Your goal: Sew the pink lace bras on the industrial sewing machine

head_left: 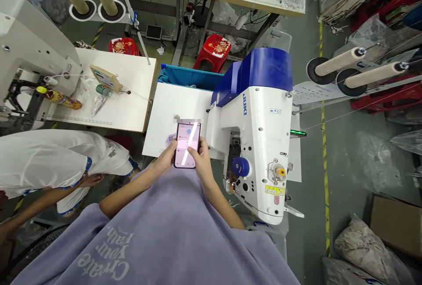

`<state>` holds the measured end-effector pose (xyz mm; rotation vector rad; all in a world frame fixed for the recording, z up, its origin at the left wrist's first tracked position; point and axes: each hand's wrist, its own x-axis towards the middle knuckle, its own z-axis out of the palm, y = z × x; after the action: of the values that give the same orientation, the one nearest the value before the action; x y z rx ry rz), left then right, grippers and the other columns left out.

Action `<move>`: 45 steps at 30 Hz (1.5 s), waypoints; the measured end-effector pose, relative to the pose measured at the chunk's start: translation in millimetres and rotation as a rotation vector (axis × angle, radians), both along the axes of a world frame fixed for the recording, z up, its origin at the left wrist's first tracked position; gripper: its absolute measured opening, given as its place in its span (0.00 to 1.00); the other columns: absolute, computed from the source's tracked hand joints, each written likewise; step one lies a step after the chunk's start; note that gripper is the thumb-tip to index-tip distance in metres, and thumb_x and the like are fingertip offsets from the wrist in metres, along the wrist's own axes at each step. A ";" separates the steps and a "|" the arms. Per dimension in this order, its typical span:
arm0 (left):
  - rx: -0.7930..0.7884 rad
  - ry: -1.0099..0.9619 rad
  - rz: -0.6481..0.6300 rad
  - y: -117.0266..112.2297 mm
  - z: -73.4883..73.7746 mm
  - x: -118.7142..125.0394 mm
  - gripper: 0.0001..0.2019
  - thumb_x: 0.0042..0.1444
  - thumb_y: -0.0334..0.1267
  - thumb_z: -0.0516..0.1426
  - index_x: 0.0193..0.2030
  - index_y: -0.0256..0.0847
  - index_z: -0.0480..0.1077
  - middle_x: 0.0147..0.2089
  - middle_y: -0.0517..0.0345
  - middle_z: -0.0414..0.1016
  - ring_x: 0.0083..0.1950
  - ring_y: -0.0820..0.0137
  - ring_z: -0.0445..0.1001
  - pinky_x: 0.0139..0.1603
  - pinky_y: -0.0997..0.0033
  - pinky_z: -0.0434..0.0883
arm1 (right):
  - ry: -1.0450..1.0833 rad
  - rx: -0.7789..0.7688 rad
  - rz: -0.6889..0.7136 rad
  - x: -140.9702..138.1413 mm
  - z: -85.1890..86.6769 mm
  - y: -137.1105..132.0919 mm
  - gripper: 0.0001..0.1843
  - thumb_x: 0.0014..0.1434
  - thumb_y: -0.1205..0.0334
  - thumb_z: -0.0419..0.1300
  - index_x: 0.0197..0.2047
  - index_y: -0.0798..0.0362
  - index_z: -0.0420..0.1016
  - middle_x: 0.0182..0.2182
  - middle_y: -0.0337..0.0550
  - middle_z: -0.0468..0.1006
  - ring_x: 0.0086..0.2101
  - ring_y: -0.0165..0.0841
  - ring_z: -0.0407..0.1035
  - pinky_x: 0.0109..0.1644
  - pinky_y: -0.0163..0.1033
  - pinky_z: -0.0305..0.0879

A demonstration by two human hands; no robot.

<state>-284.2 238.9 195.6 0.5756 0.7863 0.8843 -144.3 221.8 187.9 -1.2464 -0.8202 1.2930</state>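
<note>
Phone (187, 132) held in both our hands, upright in view, over the near edge of the white table (160, 111).

Our left hand (166, 157) is closed around the phone's left edge, apparently to steady it; our right hand (202, 158) grips the right edge and lays its thumb over the lit screen, a hold that suits touch input. We keep the screen turned towards us, presumably for reading; a glare band crosses it. We cannot tell whether the phone's back touches the table. The sewing machine (263, 122) stands just beside our right hand, well within reach. Thread cones (339, 63) sit on spindles beyond it, likely so that thread unwinds freely. A co-worker (49, 160) bends at our left, apart from our hands.
</note>
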 end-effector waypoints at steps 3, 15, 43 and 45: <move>-0.032 -0.009 -0.007 0.6 2.4 -1.2 0.30 0.58 0.62 0.60 0.57 0.41 0.75 0.60 0.50 0.78 0.68 0.51 0.68 0.70 0.52 0.63 | 0.029 0.000 -0.019 4.8 0.6 1.6 0.25 0.57 0.57 0.64 0.57 0.48 0.67 0.54 0.45 0.76 0.53 0.39 0.70 0.59 0.46 0.68; -0.007 0.008 -0.064 -3.3 -0.5 -2.0 0.30 0.59 0.61 0.60 0.61 0.43 0.73 0.64 0.51 0.74 0.69 0.52 0.67 0.68 0.55 0.65 | -0.005 0.015 -0.025 14.3 12.2 34.1 0.24 0.56 0.55 0.66 0.55 0.47 0.68 0.50 0.42 0.77 0.51 0.38 0.71 0.57 0.44 0.68; 0.712 1.231 -0.478 51.8 -212.0 -44.1 0.19 0.61 0.29 0.54 0.58 0.36 0.73 0.72 0.39 0.62 0.76 0.50 0.54 0.76 0.41 0.47 | 0.315 -0.347 -0.182 9.4 -30.2 -49.1 0.26 0.58 0.39 0.63 0.52 0.48 0.78 0.53 0.42 0.80 0.58 0.39 0.70 0.63 0.44 0.67; 0.735 1.253 -0.520 57.0 -225.5 -48.9 0.22 0.60 0.30 0.55 0.61 0.35 0.71 0.74 0.38 0.57 0.77 0.50 0.50 0.76 0.39 0.43 | 0.325 -0.366 -0.156 1.6 -19.6 -46.2 0.30 0.57 0.35 0.63 0.52 0.49 0.78 0.53 0.43 0.80 0.58 0.41 0.70 0.63 0.45 0.68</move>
<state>-333.1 295.9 -29.8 1.9853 1.3111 0.2015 -142.7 175.6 168.3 -1.3059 -0.2550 1.5083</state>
